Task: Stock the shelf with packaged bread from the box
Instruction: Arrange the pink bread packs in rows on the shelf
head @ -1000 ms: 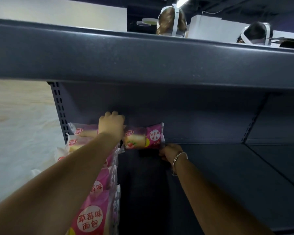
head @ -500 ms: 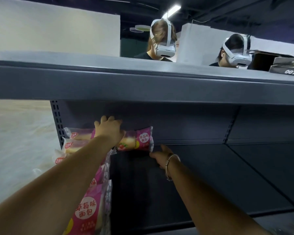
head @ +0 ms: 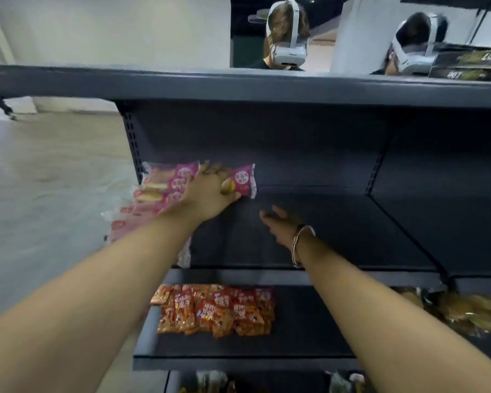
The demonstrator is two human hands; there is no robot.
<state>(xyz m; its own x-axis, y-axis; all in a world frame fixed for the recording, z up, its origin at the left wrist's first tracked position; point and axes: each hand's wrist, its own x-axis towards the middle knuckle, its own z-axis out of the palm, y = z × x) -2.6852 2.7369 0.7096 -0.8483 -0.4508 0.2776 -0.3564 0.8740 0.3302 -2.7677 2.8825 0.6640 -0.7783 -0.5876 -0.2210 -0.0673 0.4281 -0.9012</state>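
Note:
A pink packet of bread (head: 243, 180) stands at the back of the dark grey shelf (head: 338, 231). My left hand (head: 210, 194) lies over its left part, fingers curled over the top and thumb at its lower edge. To the left, a row of the same pink bread packets (head: 165, 182) runs from the back toward the front edge, partly hidden by my left forearm. My right hand (head: 278, 225) hovers above the shelf floor, right of and in front of the packet, fingers relaxed and holding nothing. The box is out of view.
The shelf below holds red snack packets (head: 216, 310) and, at the right, yellowish packets (head: 459, 310). Dark boxes (head: 471, 65) lie on the top shelf at the right. Behind the unit stand two people wearing headsets (head: 288, 38) (head: 414, 46). Open floor (head: 54, 180) lies to the left.
My right hand has let go of the packet's right end and drawn back toward me. My left hand stays on the packet. The view has tilted down, showing the lower shelves.

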